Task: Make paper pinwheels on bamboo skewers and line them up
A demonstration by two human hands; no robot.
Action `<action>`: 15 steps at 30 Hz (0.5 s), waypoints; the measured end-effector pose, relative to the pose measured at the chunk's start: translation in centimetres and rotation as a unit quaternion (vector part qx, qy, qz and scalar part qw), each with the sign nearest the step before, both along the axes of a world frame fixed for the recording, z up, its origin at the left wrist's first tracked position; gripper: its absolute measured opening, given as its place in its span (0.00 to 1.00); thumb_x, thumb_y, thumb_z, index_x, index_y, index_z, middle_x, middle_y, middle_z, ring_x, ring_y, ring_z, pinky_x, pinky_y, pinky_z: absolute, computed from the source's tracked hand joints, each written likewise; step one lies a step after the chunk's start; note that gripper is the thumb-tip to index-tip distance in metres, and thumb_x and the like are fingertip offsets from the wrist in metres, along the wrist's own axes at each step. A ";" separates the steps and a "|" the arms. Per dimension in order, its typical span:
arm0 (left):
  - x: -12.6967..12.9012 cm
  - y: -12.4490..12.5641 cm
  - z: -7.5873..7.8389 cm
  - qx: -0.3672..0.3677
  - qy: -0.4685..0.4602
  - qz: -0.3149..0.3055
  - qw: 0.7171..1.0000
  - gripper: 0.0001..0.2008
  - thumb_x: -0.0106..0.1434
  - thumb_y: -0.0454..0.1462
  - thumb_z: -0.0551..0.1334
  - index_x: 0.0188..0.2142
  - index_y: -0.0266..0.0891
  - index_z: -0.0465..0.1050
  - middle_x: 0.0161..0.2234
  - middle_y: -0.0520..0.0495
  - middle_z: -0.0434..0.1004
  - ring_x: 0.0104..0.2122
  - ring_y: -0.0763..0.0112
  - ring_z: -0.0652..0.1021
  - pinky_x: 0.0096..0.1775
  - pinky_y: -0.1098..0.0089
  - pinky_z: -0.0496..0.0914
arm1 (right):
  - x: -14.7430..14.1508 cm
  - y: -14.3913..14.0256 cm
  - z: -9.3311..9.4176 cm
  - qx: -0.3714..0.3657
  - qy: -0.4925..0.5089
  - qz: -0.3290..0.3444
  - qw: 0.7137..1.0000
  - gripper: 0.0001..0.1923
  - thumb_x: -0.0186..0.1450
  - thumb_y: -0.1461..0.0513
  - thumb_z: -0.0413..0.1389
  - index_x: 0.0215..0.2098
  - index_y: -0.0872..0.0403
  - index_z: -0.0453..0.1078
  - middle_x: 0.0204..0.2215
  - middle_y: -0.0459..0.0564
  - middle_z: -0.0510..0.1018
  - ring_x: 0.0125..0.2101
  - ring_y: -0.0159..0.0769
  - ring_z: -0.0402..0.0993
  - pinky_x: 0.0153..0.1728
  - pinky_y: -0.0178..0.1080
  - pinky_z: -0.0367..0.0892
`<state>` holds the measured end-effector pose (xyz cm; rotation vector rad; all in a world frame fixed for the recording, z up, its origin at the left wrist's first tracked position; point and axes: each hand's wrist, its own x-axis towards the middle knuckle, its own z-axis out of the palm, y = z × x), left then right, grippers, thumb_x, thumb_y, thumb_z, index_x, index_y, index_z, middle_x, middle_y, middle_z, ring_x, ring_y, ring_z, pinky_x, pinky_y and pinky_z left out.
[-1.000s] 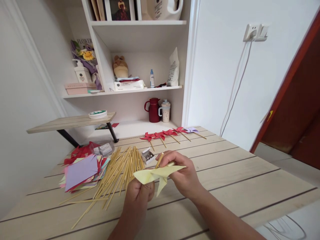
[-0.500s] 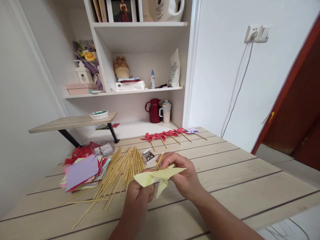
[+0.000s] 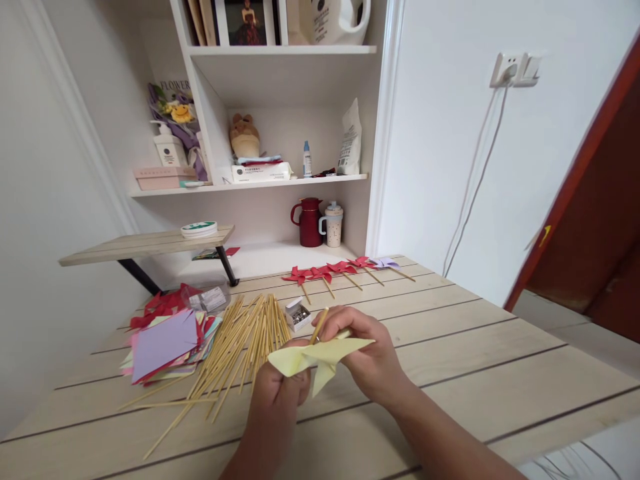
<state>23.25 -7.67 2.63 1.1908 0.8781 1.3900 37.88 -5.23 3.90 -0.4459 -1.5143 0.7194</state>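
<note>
Presently, the left hand (image 3: 280,387) pinches a yellow pinwheel (image 3: 326,351); the right hand (image 3: 376,367) grips a stick (image 3: 319,325) behind it.

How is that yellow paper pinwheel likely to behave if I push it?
The yellow paper pinwheel looks thin-edged, so it's probably light and may bend easily. Its shape is folded and pointed, so a push could crease it.

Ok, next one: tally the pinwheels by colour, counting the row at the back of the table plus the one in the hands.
Red pinwheels: 4
Light purple pinwheel: 1
Pale yellow pinwheel, the one being held: 1
Total: 6
</note>
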 end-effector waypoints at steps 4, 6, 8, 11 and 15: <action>-0.3 0.1 -0.2 0.027 0.018 0.014 0.999 0.16 0.57 0.48 0.66 0.34 0.36 0.77 0.18 0.59 0.49 0.19 0.79 0.49 0.23 0.74 0.47 | -0.1 -0.1 0.0 -0.005 0.003 -0.006 1.000 0.06 0.62 0.68 0.60 0.33 0.50 0.74 0.30 0.48 0.78 0.33 0.36 0.75 0.34 0.39 0.72; -0.6 0.3 -0.4 0.042 0.037 0.015 0.998 0.18 0.57 0.49 0.66 0.36 0.36 0.77 0.17 0.59 0.51 0.19 0.78 0.51 0.23 0.74 0.49 | -0.1 -0.2 0.0 -0.006 0.004 -0.004 1.000 0.06 0.62 0.69 0.60 0.33 0.50 0.74 0.30 0.47 0.79 0.33 0.36 0.76 0.34 0.38 0.72; -0.9 0.5 -0.7 0.058 0.061 0.013 0.996 0.18 0.57 0.50 0.66 0.37 0.36 0.78 0.17 0.58 0.53 0.19 0.77 0.54 0.22 0.73 0.51 | -0.1 -0.2 0.1 -0.007 0.004 0.000 1.000 0.07 0.62 0.69 0.60 0.33 0.50 0.74 0.30 0.47 0.79 0.34 0.37 0.76 0.35 0.38 0.72; -1.2 0.6 -1.1 0.079 0.081 0.039 0.993 0.18 0.57 0.50 0.66 0.36 0.37 0.79 0.18 0.56 0.56 0.19 0.76 0.56 0.22 0.73 0.52 | -0.2 -0.3 0.1 -0.011 0.006 0.002 1.000 0.07 0.62 0.69 0.60 0.33 0.50 0.74 0.30 0.48 0.78 0.36 0.38 0.76 0.35 0.38 0.72; -1.3 0.6 -1.3 0.087 0.083 0.049 0.992 0.19 0.60 0.51 0.64 0.36 0.36 0.79 0.18 0.56 0.56 0.20 0.76 0.55 0.23 0.72 0.52 | -0.2 -0.4 0.1 -0.011 0.010 0.004 1.000 0.09 0.61 0.71 0.59 0.33 0.50 0.74 0.30 0.47 0.78 0.37 0.38 0.76 0.37 0.38 0.72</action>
